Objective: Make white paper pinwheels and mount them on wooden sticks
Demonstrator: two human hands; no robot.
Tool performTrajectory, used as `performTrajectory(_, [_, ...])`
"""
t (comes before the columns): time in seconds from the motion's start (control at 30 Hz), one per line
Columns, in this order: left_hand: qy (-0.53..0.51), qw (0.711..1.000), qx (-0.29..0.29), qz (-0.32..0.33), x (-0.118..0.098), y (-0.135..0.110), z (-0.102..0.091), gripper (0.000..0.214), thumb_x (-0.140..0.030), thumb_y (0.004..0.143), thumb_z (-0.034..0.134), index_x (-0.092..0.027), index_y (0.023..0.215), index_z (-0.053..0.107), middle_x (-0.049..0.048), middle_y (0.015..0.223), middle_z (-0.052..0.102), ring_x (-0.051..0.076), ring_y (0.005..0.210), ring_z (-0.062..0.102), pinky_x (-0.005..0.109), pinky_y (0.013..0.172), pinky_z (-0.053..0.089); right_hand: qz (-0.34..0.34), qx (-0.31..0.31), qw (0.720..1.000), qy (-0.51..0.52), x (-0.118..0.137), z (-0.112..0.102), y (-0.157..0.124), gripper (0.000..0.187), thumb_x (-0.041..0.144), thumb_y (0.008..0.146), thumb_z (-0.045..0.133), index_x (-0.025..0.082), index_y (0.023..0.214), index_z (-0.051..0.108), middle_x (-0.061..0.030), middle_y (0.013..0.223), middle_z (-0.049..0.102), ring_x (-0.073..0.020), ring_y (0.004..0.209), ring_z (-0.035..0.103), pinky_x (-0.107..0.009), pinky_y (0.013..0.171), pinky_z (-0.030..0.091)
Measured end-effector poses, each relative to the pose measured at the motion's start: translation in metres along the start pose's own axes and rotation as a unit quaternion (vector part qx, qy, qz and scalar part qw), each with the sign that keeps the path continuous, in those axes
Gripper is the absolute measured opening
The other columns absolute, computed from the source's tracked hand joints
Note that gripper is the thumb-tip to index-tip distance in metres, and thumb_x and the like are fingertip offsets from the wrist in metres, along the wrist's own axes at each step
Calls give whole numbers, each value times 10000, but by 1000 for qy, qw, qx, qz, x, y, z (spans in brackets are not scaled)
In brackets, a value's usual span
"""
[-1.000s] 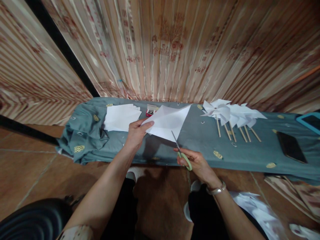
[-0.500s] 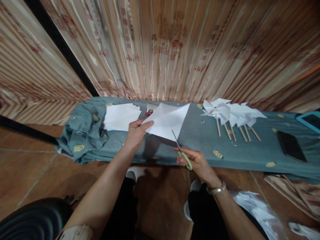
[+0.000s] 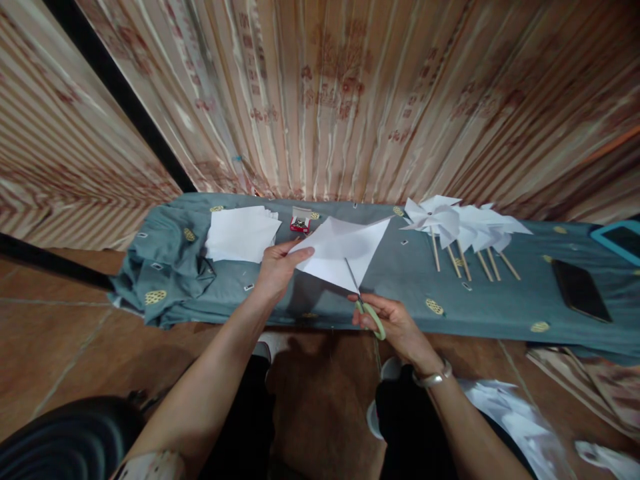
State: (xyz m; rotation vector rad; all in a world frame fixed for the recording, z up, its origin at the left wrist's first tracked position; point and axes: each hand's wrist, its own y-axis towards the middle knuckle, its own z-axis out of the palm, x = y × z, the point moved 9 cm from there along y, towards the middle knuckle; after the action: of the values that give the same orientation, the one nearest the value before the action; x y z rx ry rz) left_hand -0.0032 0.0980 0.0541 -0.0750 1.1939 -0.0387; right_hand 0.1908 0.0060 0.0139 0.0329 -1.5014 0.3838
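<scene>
My left hand (image 3: 278, 268) pinches the left edge of a folded white paper sheet (image 3: 345, 247), holding it in the air above the blue-grey cloth (image 3: 395, 280). My right hand (image 3: 393, 321) grips green-handled scissors (image 3: 364, 300), whose blades reach into the sheet's lower corner. A silver bangle sits on my right wrist.
A stack of white paper squares (image 3: 241, 233) lies at the left on the cloth, with a small red box (image 3: 301, 221) beside it. Several paper pinwheels on wooden sticks (image 3: 463, 230) lie to the right, then a dark phone (image 3: 580, 289). Paper scraps (image 3: 515, 413) lie on the floor.
The sheet has turned and shifted slightly right and down, so the scissor blades now sit further into its lower corner. The red box behind it has come into view.
</scene>
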Motion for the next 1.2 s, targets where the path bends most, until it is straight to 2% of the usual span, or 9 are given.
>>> performTrajectory(0.33, [-3,1000,1,0,0,0,-1,363,-341,508,872,-151,804,781,34,702,739,170,632,644,319,727,494,4,-13,1000,16,-3,-2,1,499,457,648,824,204,1063,718,1,725,635,-103,652,532,-243,608,454])
performTrajectory(0.63, [4,1000,-5,1,0,1,-3,388,-369,485,880,-151,790,778,42,719,741,191,675,660,333,749,494,1,-22,1000,4,-1,-2,1,511,491,645,814,199,1054,720,0,693,631,-106,627,532,-250,594,471])
performTrajectory(0.9, [7,1000,10,-15,4,-3,6,356,-322,458,886,-150,752,779,37,672,732,170,616,636,319,691,496,-16,-13,1000,8,6,1,0,490,530,640,804,190,984,726,-21,727,669,-117,654,569,-254,628,479])
performTrajectory(1.2, [11,1000,7,-6,4,-3,5,330,-308,462,885,-149,730,775,44,686,738,185,641,650,332,714,505,-3,-34,999,14,-2,-4,1,453,502,649,806,195,972,727,-10,717,656,-119,654,574,-274,648,493])
